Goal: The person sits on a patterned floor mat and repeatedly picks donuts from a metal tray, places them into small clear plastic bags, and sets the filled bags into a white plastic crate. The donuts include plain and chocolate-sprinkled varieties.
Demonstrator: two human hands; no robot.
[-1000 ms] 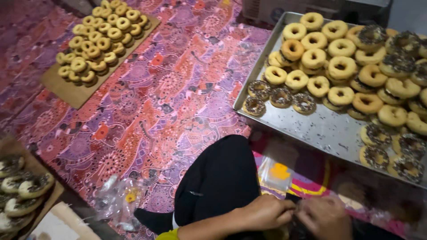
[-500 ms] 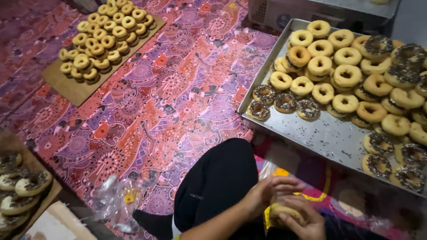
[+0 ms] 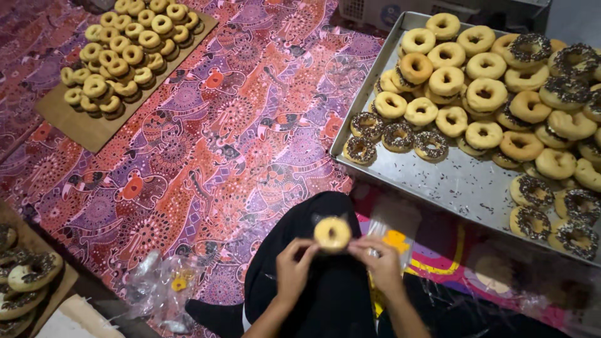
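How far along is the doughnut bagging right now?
Done: nothing bagged shows clearly. In hand: left hand and right hand hold one plain doughnut between them, above clear bags. Left: the metal tray still holds many plain and sprinkled doughnuts, and the cardboard sheet more.

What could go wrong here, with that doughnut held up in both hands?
The doughnut is pinched only at its edges by the left hand and right hand, so it might slip onto the dark trousers. An elbow could perhaps nudge the metal tray of doughnuts close by on the right.
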